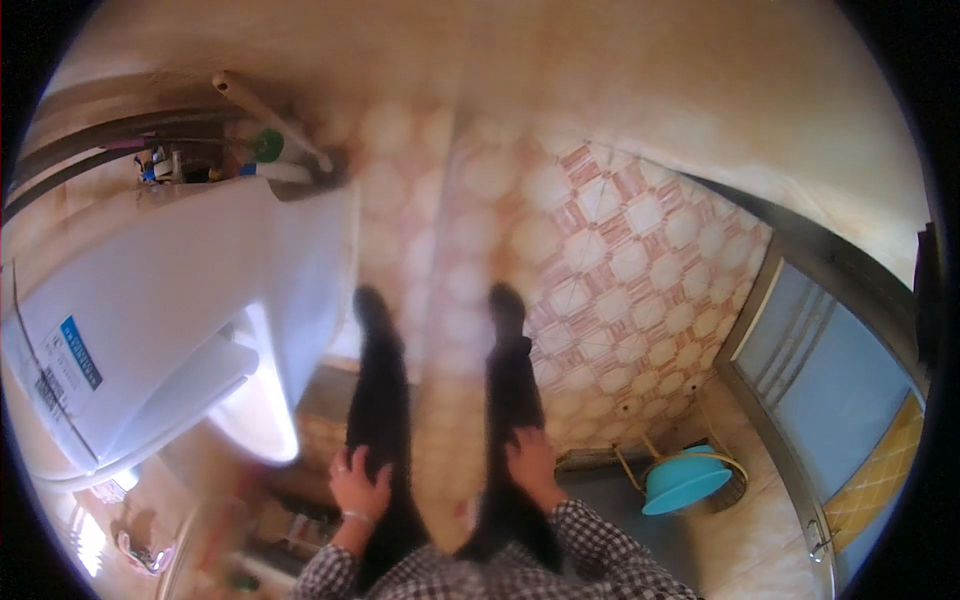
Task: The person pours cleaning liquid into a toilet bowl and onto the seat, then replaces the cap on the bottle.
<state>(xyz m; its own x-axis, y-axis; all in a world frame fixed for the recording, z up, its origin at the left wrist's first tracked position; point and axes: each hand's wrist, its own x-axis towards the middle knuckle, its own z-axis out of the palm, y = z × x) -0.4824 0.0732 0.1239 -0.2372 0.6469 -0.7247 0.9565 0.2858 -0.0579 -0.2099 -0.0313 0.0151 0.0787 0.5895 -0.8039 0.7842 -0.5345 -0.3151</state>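
Observation:
My left hand [360, 487], with a ring on one finger, rests on the dark trousers [378, 410] over my left leg. Its fingers are apart and slightly bent, and nothing shows in them. On the other leg lies my right hand [532, 464], its fingers stretched over the dark cloth. Both forearms are in checked sleeves [600, 535]. Below them, my feet in dark footwear [508, 308] stand apart on the tiled floor [610, 240].
A large white plastic appliance [180, 290] with a blue-and-white label stands at my left. Bottles [165, 165] and a pale pipe [270, 118] are beyond it. At the right are a teal basin [688, 480] on a stand and a framed door [825, 350] with a handle.

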